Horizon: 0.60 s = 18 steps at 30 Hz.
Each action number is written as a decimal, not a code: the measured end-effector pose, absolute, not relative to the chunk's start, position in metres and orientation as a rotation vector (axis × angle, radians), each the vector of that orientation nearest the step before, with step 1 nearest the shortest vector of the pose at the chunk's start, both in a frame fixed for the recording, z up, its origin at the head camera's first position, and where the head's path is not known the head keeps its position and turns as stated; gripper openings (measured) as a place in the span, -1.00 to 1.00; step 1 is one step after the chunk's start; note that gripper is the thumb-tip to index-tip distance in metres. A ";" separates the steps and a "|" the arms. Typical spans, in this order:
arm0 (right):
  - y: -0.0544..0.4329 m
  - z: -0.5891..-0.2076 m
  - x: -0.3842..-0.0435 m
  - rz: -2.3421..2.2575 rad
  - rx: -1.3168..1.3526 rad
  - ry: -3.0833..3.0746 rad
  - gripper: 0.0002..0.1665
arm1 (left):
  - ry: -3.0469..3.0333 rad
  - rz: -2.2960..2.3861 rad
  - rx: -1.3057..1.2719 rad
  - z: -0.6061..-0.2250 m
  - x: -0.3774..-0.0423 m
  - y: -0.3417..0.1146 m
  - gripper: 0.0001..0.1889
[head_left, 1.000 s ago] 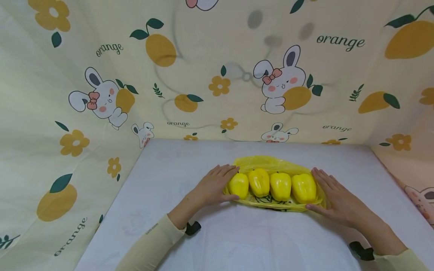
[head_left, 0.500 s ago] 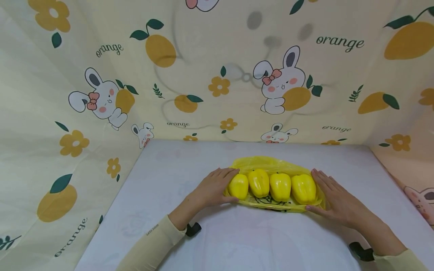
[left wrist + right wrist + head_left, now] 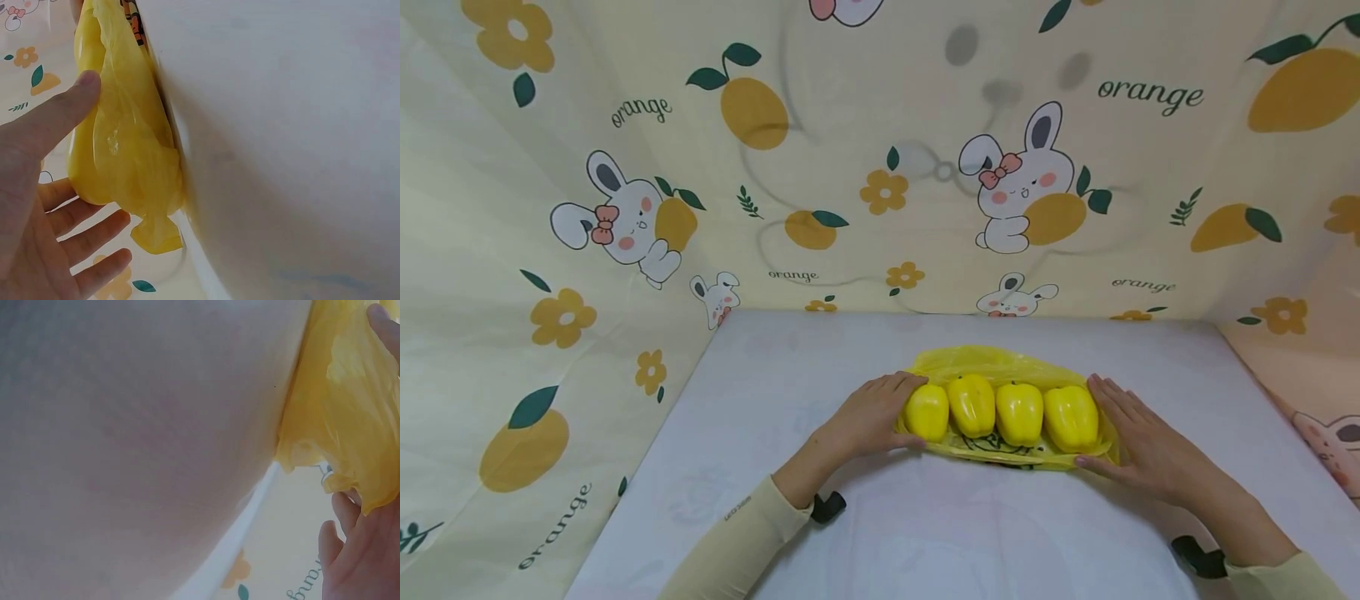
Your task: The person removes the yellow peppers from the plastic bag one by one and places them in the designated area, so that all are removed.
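Several yellow bell peppers (image 3: 1019,414) lie side by side in a row on a thin yellow plastic bag (image 3: 1000,360), whose edges rise around them. Dark line print shows on the bag in front of the middle peppers. My left hand (image 3: 876,414) rests at the left end, thumb and spread fingers on either side of the end pepper (image 3: 927,413). In the left wrist view the thumb reaches over the bag's edge (image 3: 134,150) and the fingers are fairly straight. At the right end, my right hand (image 3: 1157,446) touches the bag with straight fingers beside the last pepper (image 3: 1072,417).
The white table (image 3: 925,533) extends in front of and around the bag. A cream cloth wall (image 3: 917,100) printed with rabbits and oranges stands behind the table and along both sides. Dark wrist mounts (image 3: 828,507) sit under both forearms.
My left fingers have shifted very slightly at the bag's left end. The peppers, the bag and my right hand stay almost where they were.
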State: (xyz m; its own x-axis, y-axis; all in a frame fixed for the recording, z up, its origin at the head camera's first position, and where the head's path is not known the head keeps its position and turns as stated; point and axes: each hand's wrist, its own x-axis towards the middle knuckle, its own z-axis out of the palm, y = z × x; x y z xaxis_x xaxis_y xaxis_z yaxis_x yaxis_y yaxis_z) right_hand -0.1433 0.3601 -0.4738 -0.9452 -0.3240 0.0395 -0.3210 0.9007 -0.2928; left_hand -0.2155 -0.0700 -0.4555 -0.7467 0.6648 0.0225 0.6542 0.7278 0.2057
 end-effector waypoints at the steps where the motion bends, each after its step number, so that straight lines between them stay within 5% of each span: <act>1: 0.360 -0.474 -0.143 -0.469 -0.515 3.052 0.46 | 2.867 0.316 1.096 -0.456 -0.216 -0.070 -0.01; 18: 0.361 -0.474 -0.143 -0.457 -0.538 3.066 0.44 | 2.829 0.480 1.095 -0.452 -0.224 -0.075 0.02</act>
State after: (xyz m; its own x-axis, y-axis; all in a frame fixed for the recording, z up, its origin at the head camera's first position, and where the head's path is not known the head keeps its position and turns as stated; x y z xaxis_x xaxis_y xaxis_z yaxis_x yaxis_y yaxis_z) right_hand -0.1433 0.3609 -0.4742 -0.9416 -0.3324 0.0541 -0.3338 0.8995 -0.2821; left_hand -0.2236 -0.0751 -0.4523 -0.7438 0.6668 0.0467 0.6449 0.6975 0.3125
